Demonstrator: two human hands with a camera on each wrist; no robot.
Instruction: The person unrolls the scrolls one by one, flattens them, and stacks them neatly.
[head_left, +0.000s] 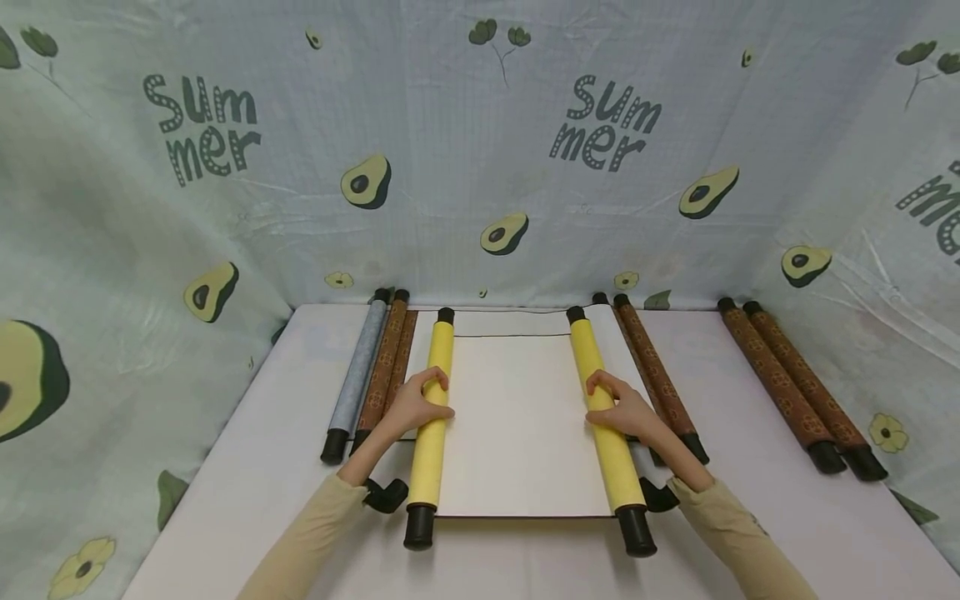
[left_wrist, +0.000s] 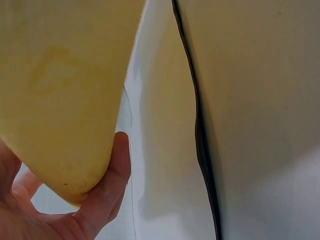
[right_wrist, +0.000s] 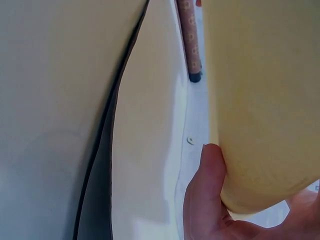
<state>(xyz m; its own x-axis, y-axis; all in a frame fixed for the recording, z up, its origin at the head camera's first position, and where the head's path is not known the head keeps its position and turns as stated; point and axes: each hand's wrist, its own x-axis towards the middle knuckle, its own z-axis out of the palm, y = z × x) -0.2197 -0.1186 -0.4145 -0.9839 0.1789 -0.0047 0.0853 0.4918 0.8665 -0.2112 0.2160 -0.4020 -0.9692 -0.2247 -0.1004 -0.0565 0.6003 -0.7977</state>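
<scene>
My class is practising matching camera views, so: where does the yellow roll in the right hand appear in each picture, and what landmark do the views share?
Head: the right-hand yellow roll slants right of centre, gripped by the right hand.
Left wrist: not in it; the left hand holds the other yellow roll.
Right wrist: it fills the upper right.
Shared landmark: white sheeting with a dark edge, in all three.

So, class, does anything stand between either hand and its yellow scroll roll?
Nothing visible does: the left hand directly grips the left yellow roll, and the right hand directly grips the right yellow roll.
</scene>
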